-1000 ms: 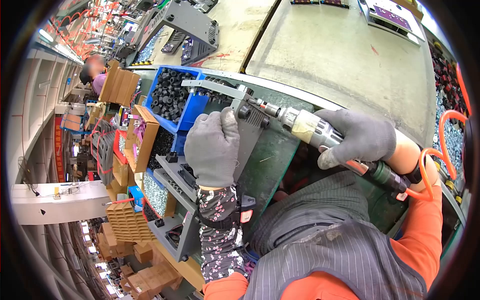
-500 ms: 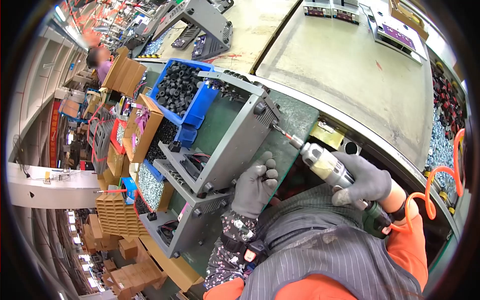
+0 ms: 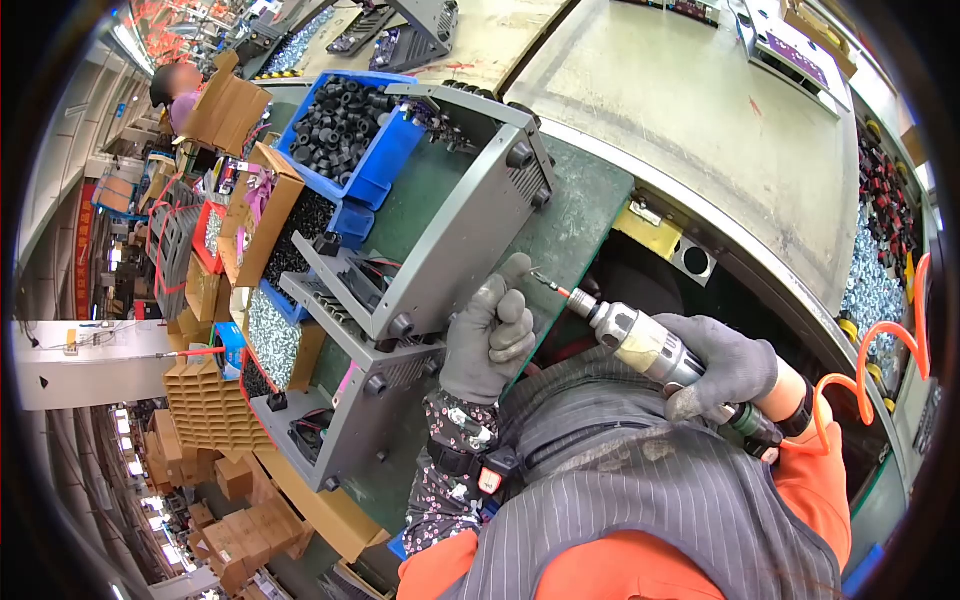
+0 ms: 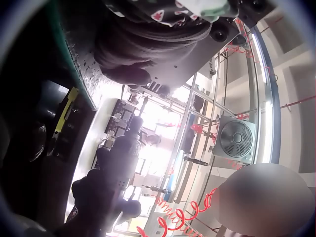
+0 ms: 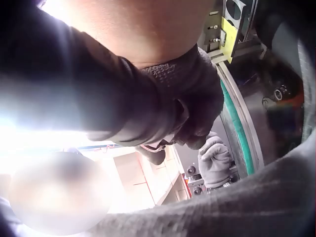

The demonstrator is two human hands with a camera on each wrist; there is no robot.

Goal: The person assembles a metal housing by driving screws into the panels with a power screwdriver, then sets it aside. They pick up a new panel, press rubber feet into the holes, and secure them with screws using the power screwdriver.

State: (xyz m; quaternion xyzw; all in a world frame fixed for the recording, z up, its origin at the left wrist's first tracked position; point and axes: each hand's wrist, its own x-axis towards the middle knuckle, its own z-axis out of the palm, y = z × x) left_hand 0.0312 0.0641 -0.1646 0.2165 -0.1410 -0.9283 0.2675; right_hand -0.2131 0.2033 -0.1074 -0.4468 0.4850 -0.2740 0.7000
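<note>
My gloved right hand grips a pneumatic screwdriver, its bit aimed up and left. Close to the bit's tip is the index fingertip of my gloved left hand; the other fingers are curled in. Whether that left hand pinches a small screw I cannot tell. Beside it stands a grey metal housing with black rubber feet, and a second grey housing lies nearer my body. In the left wrist view the screwdriver shows as a dark silhouette. The right wrist view catches my left hand beyond the right.
A blue bin of black rubber feet stands behind the housings. Further left are a box of shiny screws and cardboard boxes. A red coiled air hose runs at right. Beyond the green bench edge lies a pale worktop.
My left hand has left the upper housing and come toward my body, near the bit. The screwdriver has drawn back from the housing's corner, down toward my lap, with my right hand still gripping it.
</note>
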